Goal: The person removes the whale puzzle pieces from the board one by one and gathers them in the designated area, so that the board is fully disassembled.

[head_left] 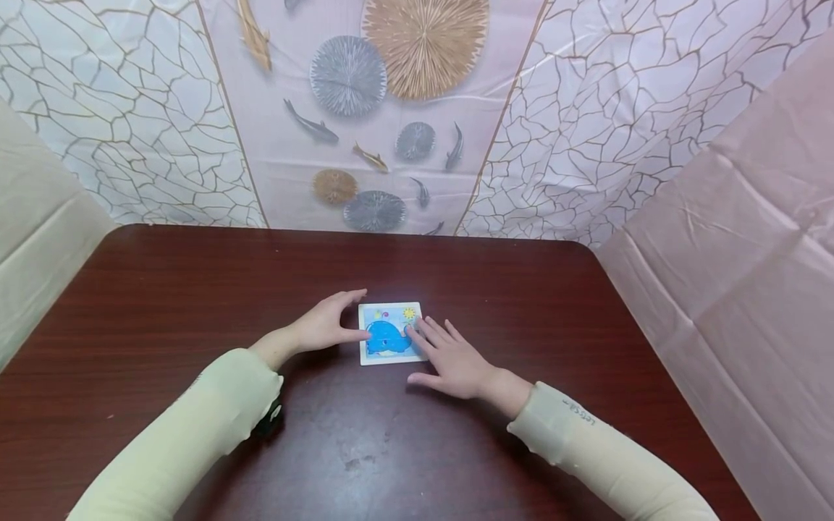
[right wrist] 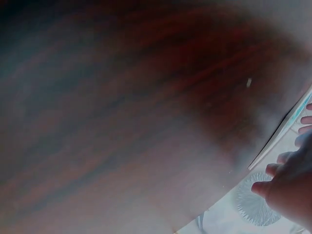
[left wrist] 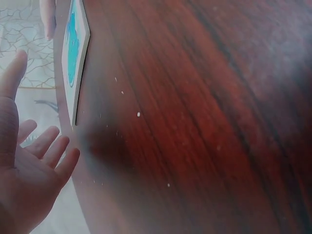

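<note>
A flat square board [head_left: 386, 340] with a white border and a blue whale picture lies on the table. Its thick pale edge shows in the left wrist view, where the board [left wrist: 73, 97] stands out from the dark wood. My left hand [head_left: 323, 323] is at the board's left side, fingers extended, the thumb tip overlapping the whale in the head view. On the right, my right hand [head_left: 456, 364] has its fingers spread, and the fingertips overlap the board's right border. Its thumb points left, below the board's lower right corner. Neither hand is curled round anything.
The dark reddish-brown table [head_left: 195, 289] has a glossy, wood-grained top with small pale specks. Behind its far edge hangs a patterned cloth [head_left: 274, 166], and a plain pale cloth [head_left: 736, 289] slopes along the right side. Pale sleeves [head_left: 195, 412] cover both forearms.
</note>
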The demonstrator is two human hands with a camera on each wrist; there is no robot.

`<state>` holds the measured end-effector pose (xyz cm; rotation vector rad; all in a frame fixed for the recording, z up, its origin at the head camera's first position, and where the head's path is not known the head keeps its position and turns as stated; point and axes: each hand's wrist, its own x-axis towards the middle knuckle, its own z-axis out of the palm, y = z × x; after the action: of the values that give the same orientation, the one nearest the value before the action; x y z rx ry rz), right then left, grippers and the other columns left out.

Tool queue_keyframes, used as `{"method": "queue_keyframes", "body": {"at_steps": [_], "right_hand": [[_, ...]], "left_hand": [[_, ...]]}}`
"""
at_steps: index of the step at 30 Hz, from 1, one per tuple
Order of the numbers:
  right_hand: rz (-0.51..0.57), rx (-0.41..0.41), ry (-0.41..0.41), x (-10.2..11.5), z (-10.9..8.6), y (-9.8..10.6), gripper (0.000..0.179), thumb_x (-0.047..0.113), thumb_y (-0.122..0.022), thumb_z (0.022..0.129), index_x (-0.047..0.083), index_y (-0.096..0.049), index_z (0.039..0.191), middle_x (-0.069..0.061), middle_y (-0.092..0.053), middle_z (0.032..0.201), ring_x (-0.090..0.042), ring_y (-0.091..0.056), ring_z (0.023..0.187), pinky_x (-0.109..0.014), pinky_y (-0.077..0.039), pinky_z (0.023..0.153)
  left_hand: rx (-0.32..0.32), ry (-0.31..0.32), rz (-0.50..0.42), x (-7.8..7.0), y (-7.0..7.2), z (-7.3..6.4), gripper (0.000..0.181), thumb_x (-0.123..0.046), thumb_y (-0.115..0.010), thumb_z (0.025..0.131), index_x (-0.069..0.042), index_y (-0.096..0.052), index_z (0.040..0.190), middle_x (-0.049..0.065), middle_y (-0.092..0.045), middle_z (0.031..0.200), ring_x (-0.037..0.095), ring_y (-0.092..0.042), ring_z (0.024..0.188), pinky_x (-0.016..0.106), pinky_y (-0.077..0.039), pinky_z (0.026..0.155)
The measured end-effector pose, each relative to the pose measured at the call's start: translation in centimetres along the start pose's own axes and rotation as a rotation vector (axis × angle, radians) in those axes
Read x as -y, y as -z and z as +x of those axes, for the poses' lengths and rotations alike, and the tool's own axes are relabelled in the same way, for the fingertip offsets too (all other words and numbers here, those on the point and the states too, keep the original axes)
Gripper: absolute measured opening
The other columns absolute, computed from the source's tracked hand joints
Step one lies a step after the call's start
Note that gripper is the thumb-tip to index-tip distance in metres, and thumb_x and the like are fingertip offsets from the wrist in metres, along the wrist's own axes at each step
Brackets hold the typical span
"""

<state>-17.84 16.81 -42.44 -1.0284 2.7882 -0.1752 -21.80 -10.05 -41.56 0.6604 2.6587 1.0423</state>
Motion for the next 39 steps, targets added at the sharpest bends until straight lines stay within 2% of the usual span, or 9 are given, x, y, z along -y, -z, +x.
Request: {"method": "queue_keyframes", "body": {"at_steps": [12,27,34,39], "right_hand": [[-0.038,0.104,-0.023,0.11,0.04,-0.28,0.08,0.066,-0.04,0.088,0.022,-0.013,0.151,-0.005,-0.012,0.158,-0.023,-0.012,0.146,-0.055,-0.011,0.116],[-0.027,0.117,-0.022,0.07,0.24,-0.14,0.081,0.066,-0.04,0.088,0.022,-0.014,0.151,-0.005,-0.013,0.158,-0.023,-0.012,0.146,-0.055,-0.011,0.116],[-0.023,0.126,-0.021,0.14,0.31,0.02,0.081,0.065,-0.041,0.088,0.021,-0.015,0.151,-0.006,-0.013,0.158,-0.023,-0.013,0.146,-0.056,-0.011,0.116],[-0.013,0.129,-0.021,0.17,0.23,0.09,0.081,0.065,-0.041,0.088,0.021,-0.015,0.151,-0.006,-0.013,0.158,-0.024,-0.012,0.146,-0.056,-0.01,0.116]], "left_hand": [[0.06,0.0,0.022,-0.43,-0.31,0.41,0.08,-0.037,-0.069,0.082,0.002,-0.033,0.142,0.02,-0.041,0.143,0.033,-0.045,0.126,0.049,-0.035,0.108],[0.089,0.04,0.051,-0.86,-0.47,0.52,0.074,-0.037,-0.066,0.083,0.001,-0.038,0.139,0.021,-0.041,0.142,0.035,-0.04,0.129,0.051,-0.032,0.11],[0.092,0.042,0.029,-0.65,-0.64,0.53,0.072,-0.034,-0.065,0.084,0.001,-0.037,0.139,0.021,-0.042,0.141,0.034,-0.043,0.127,0.051,-0.033,0.109],[0.094,0.068,-0.01,-0.74,-0.79,0.67,0.069,-0.031,-0.065,0.085,0.001,-0.037,0.14,0.02,-0.043,0.14,0.033,-0.046,0.124,0.05,-0.036,0.108]]}}
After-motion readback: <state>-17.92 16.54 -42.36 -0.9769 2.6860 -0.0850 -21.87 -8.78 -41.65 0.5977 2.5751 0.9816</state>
